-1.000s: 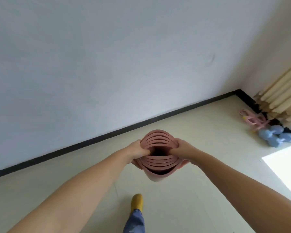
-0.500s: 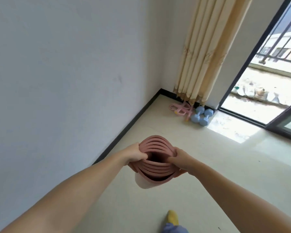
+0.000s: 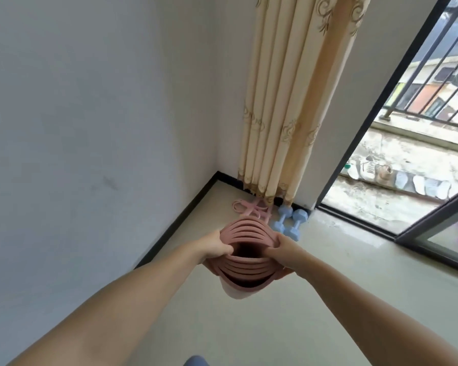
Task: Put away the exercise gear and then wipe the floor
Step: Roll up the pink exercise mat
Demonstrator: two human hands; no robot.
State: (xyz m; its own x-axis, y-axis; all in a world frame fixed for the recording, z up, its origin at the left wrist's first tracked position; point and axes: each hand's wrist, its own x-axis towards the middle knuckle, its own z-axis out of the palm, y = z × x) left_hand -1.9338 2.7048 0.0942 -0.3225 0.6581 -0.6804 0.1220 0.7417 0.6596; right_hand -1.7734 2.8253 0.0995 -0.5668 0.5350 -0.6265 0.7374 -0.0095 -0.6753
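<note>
A rolled pink exercise mat stands upright in front of me, its open spiral end facing the camera. My left hand grips the roll's left rim, thumb inside the coil. My right hand grips the right rim the same way. Beyond the mat, in the room's corner, two light blue dumbbells lie on the floor beside a pink resistance band. The mat's lower end is hidden behind the roll.
A white wall with a black skirting runs along the left. A beige curtain hangs in the corner. A dark-framed sliding door opens onto a balcony at the right. Beige floor stretches between me and the corner.
The view has turned right and moved toward the corner; curtain, dumbbells and band are now closer and centred. Both hands keep the same hold on the mat.
</note>
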